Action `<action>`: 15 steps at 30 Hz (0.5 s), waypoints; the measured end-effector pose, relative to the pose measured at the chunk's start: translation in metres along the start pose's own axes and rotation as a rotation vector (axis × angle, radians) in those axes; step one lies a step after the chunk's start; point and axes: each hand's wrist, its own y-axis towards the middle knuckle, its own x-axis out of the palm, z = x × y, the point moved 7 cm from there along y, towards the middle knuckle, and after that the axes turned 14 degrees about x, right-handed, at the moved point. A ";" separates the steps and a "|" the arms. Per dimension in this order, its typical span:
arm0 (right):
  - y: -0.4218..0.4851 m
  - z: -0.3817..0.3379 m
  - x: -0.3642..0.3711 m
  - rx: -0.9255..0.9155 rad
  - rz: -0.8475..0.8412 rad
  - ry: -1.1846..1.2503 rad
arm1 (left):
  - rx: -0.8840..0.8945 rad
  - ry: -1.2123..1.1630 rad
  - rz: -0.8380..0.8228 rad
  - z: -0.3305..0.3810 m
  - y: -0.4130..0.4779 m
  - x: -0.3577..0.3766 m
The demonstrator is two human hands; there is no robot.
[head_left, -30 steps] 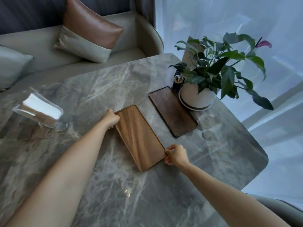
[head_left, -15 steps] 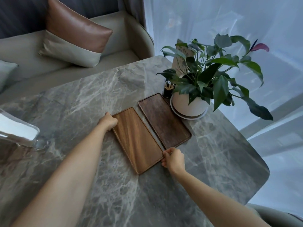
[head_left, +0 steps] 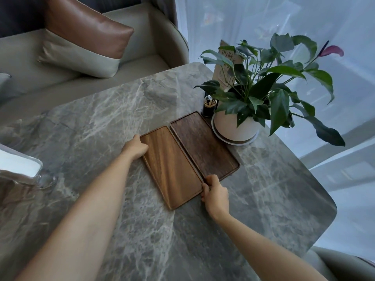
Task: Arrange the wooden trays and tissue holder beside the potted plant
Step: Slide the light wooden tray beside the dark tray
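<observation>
Soft window daylight, wide-angle edge distortion

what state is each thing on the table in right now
light tray: flat, against the dark tray, both hands on it
dark tray: flat, beside the pot
plant: upright
tissue holder: far left, untouched
left hand: on far corner
right hand: gripping near corner

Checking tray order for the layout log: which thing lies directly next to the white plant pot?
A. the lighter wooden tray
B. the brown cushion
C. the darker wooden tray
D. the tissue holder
C: the darker wooden tray lies alongside the white plant pot, with the lighter wooden tray on its far side from the pot.
</observation>
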 end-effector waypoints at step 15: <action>0.009 -0.004 -0.006 0.041 0.034 -0.073 | 0.071 0.148 -0.047 0.004 -0.004 0.005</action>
